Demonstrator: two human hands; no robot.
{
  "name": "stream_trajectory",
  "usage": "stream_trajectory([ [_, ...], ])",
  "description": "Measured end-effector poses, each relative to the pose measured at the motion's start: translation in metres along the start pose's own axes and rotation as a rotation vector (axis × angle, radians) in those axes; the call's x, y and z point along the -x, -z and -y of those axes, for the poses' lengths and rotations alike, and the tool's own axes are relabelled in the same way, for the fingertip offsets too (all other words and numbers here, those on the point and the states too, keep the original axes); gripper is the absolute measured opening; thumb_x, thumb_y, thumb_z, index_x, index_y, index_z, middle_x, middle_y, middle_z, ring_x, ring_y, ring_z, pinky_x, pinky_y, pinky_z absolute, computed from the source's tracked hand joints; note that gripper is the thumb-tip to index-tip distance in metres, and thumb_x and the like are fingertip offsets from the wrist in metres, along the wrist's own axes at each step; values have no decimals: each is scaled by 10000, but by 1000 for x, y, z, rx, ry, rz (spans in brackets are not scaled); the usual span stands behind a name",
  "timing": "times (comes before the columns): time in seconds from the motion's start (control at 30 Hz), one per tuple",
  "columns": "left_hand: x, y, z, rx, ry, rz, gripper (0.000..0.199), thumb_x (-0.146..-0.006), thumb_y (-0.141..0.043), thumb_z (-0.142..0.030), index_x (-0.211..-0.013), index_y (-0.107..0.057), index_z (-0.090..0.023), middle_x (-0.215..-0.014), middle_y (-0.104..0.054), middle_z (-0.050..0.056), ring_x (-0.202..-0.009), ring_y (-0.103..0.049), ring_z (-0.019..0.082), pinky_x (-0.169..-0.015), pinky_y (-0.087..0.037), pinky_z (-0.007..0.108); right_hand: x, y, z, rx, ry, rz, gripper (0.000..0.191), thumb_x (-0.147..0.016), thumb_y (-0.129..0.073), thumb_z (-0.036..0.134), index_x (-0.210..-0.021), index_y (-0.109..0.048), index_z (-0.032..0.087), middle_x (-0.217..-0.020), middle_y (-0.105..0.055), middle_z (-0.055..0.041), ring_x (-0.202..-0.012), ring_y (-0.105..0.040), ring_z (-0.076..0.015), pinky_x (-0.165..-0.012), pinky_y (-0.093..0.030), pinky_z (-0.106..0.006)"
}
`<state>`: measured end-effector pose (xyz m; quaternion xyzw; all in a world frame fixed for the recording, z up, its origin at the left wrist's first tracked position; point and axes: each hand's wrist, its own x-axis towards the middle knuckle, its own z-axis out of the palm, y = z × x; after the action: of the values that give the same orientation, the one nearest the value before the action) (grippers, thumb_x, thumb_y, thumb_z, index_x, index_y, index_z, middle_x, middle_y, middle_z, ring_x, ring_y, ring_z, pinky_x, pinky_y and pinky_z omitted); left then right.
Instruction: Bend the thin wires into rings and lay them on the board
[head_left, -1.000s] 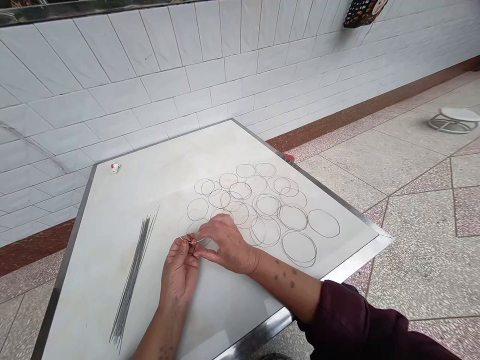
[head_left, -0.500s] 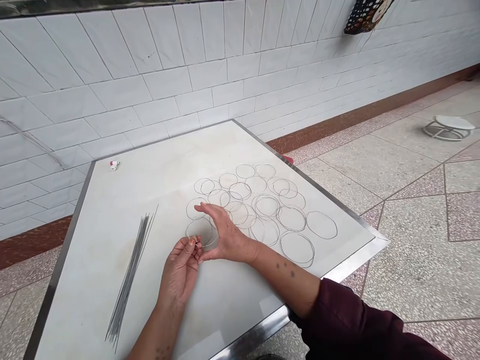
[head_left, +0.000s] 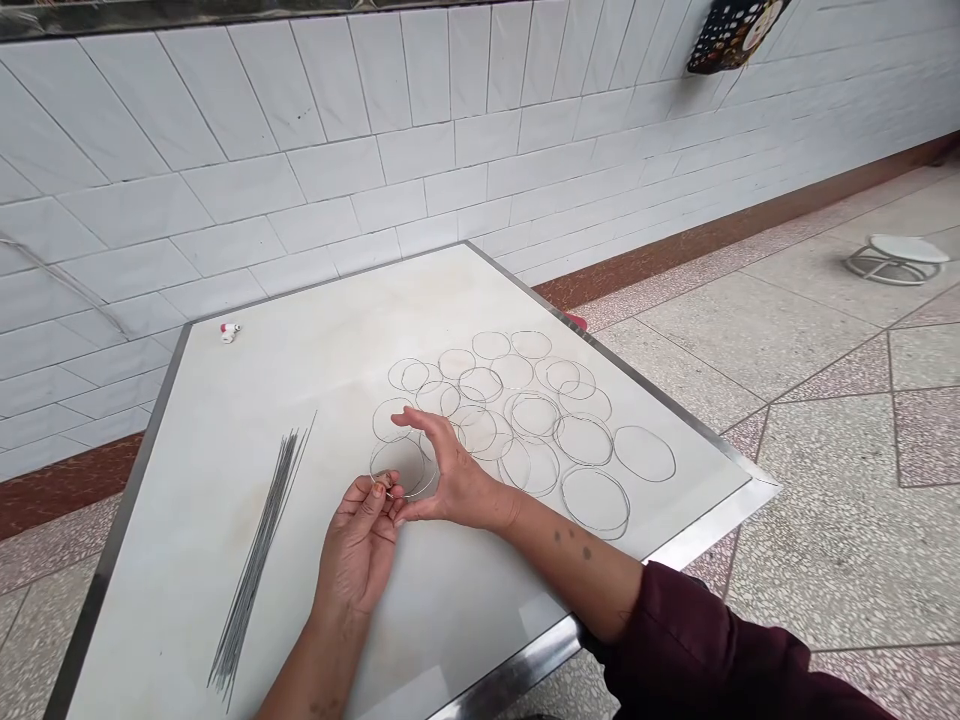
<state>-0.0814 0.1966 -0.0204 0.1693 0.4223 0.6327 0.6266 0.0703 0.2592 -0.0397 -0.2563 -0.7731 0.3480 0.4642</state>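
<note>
A thin wire ring (head_left: 371, 466) is pinched between the thumb and fingers of my left hand (head_left: 358, 548), low over the white tabletop. Thumb and fingers spread wide in a C shape, my right hand (head_left: 471, 487) curves around the right side of that ring. Whether its palm touches the wire, I cannot tell. Beyond and to the right of my hands, several finished-looking wire rings (head_left: 556, 440) lie flat, many overlapping. Left of my left hand is a loose bundle of straight wires (head_left: 259, 570), one strand slightly apart.
The white table (head_left: 330, 350) has a metal edge and stands by a tiled wall (head_left: 315, 170). Small red and white pieces (head_left: 229, 333) sit at its far left corner. A round stool (head_left: 896, 260) stands on the floor at right; a dark patterned bag (head_left: 731, 38) hangs above.
Both hands keep nearly the same pose around the wire ring, with only slight finger movement in the left. The view has shifted a little.
</note>
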Motion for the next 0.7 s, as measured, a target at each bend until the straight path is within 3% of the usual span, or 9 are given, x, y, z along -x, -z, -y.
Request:
stream_trajectory([
  [0.2, -1, 2, 0, -10, 27, 9, 206, -638, -879, -172, -690, -680, -167, -880, -688, 38, -750, -633, 121, -684, -549, 221, -1, 3, 0, -1, -71, 21, 961, -611, -898, 424, -1411, -377, 316, -1426, -443, -85, -1364, -377, -280, -1138, -352, -495],
  [0.4, -1, 1, 1, 0, 24, 13, 200, -647, -871, -164, -686, -675, -161, -881, -678, 35, -738, -619, 115, -626, -528, 208, -4, 7, 1, -72, -98, 43, 837, -618, -900, 373, -1329, -463, 305, -1348, -523, -62, -1294, -456, -254, -1102, -399, -473],
  [0.7, 0, 3, 1, -47, 47, 36, 186, -665, -863, -181, -697, -681, -160, -892, -680, 40, -739, -614, 119, -608, -519, 218, -3, 8, 0, -104, -136, 138, 1007, -563, -924, 347, -1401, -369, 311, -1411, -482, -79, -1322, -436, -268, -1089, -401, -488],
])
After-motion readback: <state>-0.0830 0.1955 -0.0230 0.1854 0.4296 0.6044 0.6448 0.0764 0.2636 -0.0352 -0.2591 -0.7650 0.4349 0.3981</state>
